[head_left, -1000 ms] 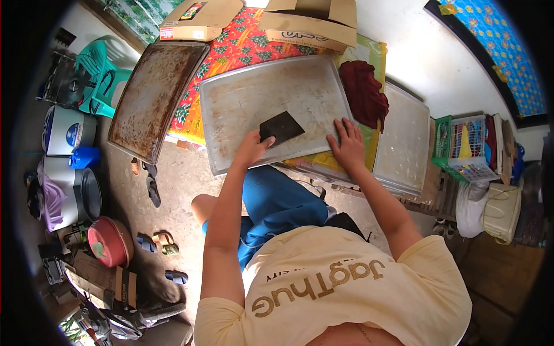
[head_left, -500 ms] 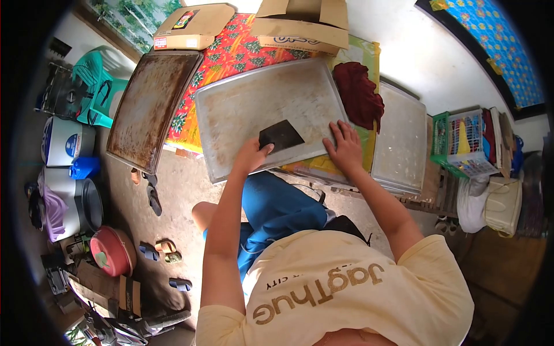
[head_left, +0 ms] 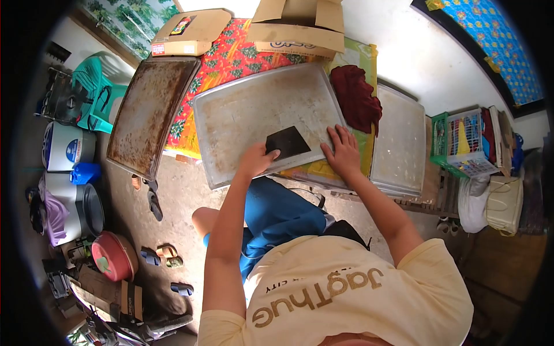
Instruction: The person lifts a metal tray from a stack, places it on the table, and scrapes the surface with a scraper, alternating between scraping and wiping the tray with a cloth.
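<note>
A large metal baking tray [head_left: 242,109] with stained patches lies tilted on the table in front of me. My left hand [head_left: 258,160] pinches a flat, black, four-sided sheet [head_left: 288,143] by its near-left corner, thumb on top. The sheet lies against the tray's surface near the front edge. At the tray's front right corner rests my right hand [head_left: 343,151], its fingers spread flat over the rim. Just beyond that hand sits a crumpled dark red cloth [head_left: 356,98].
A rusty brown tray [head_left: 151,115] leans at the left, and stacked grey trays [head_left: 398,138] lie at the right. Cardboard boxes [head_left: 297,26] stand at the back on the red patterned cover [head_left: 231,63]. Slippers [head_left: 167,252] are on the floor, and a green basket [head_left: 440,138] is far right.
My left hand has slid the black sheet a little to the right along the tray. My right hand stays at the tray's corner. The whole view has shifted slightly.
</note>
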`<state>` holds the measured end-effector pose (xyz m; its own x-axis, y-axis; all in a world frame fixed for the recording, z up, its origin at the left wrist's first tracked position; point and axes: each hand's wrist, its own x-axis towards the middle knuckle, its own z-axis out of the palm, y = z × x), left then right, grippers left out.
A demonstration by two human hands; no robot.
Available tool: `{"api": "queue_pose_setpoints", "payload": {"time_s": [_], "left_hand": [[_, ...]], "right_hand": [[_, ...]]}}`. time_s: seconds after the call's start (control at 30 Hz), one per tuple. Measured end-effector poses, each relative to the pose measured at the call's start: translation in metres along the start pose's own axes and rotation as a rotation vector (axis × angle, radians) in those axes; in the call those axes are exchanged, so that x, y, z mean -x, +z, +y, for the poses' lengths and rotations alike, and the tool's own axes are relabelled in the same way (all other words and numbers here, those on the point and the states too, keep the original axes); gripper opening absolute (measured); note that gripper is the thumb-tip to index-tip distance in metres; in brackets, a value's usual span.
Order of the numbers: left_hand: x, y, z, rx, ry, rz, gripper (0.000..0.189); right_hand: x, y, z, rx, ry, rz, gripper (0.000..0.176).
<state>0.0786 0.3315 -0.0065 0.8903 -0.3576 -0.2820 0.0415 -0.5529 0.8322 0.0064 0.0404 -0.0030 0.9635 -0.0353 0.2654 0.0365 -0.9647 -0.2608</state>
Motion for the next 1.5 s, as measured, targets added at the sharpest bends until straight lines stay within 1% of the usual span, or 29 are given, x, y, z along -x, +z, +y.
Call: {"api": "queue_pose_setpoints", "payload": {"time_s": [0.03,0.13,0.23,0.33,0.43,0.53,0.63,0.73,0.83,0.93,1.03,1.13,1.23,1.33,1.43,1.5], "left_hand": [[0.003,-0.001,0.011,-0.084,-0.01,-0.011,0.023],[-0.006,0.009,0.001,0.095,-0.023,0.031,0.029],[-0.005,0.009,0.01,0.036,-0.011,-0.031,0.029],[-0.015,0.013,-0.004,-0.003,-0.047,0.008,0.027],[-0.006,0.008,0.018,-0.024,-0.044,-0.034,0.028],[0.001,0.002,0.039,-0.031,-0.104,0.001,0.027],[-0.012,0.017,0.009,0.054,0.091,0.021,0.026],[-0.005,0.008,0.033,0.025,-0.05,0.016,0.026],[-0.01,0.016,0.022,0.056,0.066,-0.004,0.026],[-0.011,0.005,0.036,-0.083,-0.151,-0.017,0.029],[-0.019,0.019,0.014,0.008,0.012,-0.047,0.03],[-0.024,0.02,0.01,0.007,-0.073,-0.015,0.03],[-0.018,0.02,0.022,-0.033,0.015,-0.033,0.03],[-0.025,0.025,0.005,0.017,-0.022,0.027,0.029],[-0.013,0.018,0.028,-0.015,0.053,-0.047,0.029],[-0.011,0.014,0.032,-0.006,-0.044,-0.031,0.028]], "right_hand": [[0.0,0.001,0.0,-0.006,0.004,-0.002,0.055],[-0.001,0.0,0.0,-0.021,0.006,0.001,0.056],[-0.001,-0.002,-0.001,-0.023,0.011,-0.005,0.056],[-0.002,-0.002,-0.001,-0.015,0.004,-0.002,0.055],[0.0,0.001,0.001,-0.015,-0.001,0.006,0.055],[-0.001,0.003,0.002,-0.014,-0.007,0.023,0.055],[0.001,0.003,0.002,-0.014,-0.008,0.03,0.054],[0.0,0.006,0.003,-0.006,-0.012,0.045,0.053],[0.001,0.009,0.005,-0.003,-0.015,0.049,0.052],[-0.001,0.009,0.005,0.003,-0.011,0.049,0.05],[0.0,0.007,0.004,0.003,-0.007,0.048,0.049],[-0.001,0.007,0.004,0.001,-0.017,0.066,0.048],[0.002,0.007,0.004,-0.003,-0.022,0.076,0.048],[-0.001,0.007,0.003,-0.004,-0.027,0.086,0.048],[0.001,0.006,0.003,0.0,-0.026,0.084,0.048],[-0.001,0.006,0.004,-0.012,-0.03,0.082,0.047]]}}
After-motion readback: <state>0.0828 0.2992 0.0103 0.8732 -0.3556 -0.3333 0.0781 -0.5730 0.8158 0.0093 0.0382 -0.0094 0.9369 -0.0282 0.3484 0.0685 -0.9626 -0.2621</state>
